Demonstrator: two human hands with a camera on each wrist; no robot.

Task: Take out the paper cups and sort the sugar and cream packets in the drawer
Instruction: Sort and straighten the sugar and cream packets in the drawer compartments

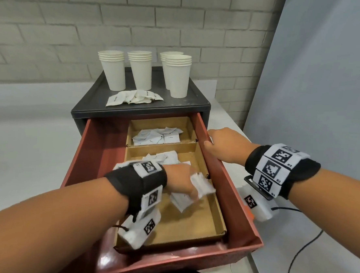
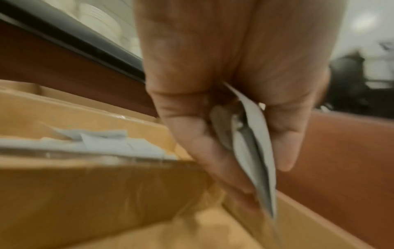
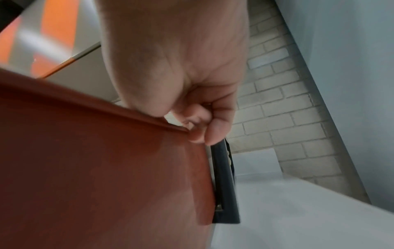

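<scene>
A small sheaf of white packets [image 1: 202, 185] is pinched in the left hand [image 1: 179, 178], thumb on one side and fingers [image 2: 192, 134] on the other, above the near cardboard tray [image 1: 190, 227] inside the open red drawer [image 1: 240, 205]. More loose packets [image 1: 181, 200] lie on that tray's floor just under the hand, and the far cardboard tray [image 1: 188, 124] holds another heap of white packets [image 1: 157, 136] (their print is too small to read). The right hand [image 1: 225, 144] rests on the drawer's right wall, fingers curled over its rim [image 3: 149, 119]. On top of the dark cabinet [image 1: 92, 101] stand four stacks of paper cups [image 1: 141, 69], upright, with a further pile of packets [image 1: 133, 97] lying in front of them.
</scene>
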